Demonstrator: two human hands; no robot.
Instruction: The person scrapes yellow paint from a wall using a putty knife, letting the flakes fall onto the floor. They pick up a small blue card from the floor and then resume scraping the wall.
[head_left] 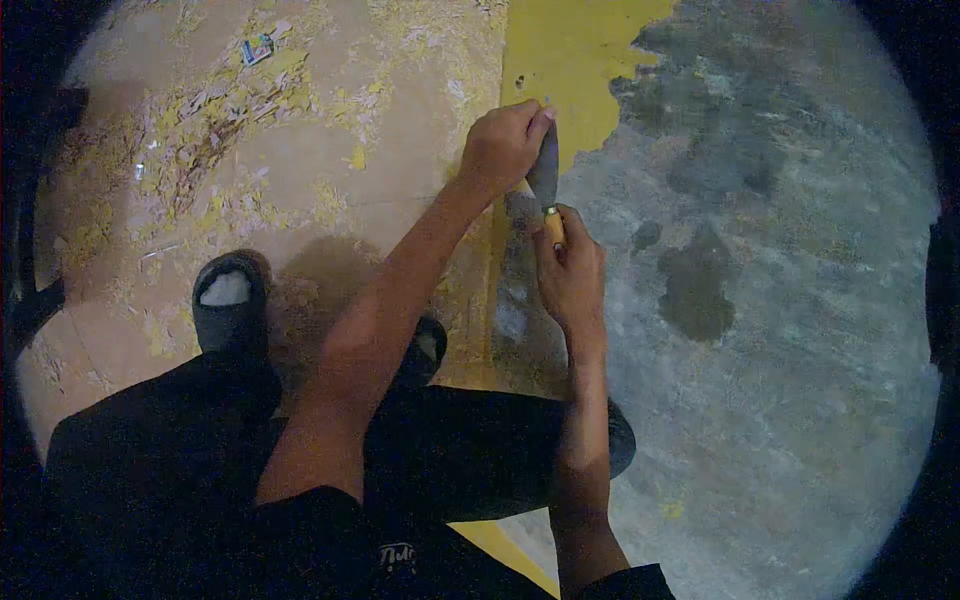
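Wall (780,330): grey and bare across most of my view. The blade should lie flat against it.
Paint (570,60): a yellow patch above the hands. I judge its ragged edge the best place to bite.
Flakes (200,130): strewn over the floor on the left.
Left hand (505,145): curled shut, fingertips pressing on the blade. Even pressure matters here.
Right hand (572,275): a fist closed round the handle. A low angle looks best.
Scraper (545,175): held between both hands, at the paint's edge.

Scraper blade (546,172) dull grey metal; scraper handle (553,226) smooth, orange. Wall (790,320) bare grey plaster, rough, mottled; yellow paint (570,60) matt. Floor (300,165) smooth tan, littered with dry paint flakes (200,110). Trousers (150,460) black cloth
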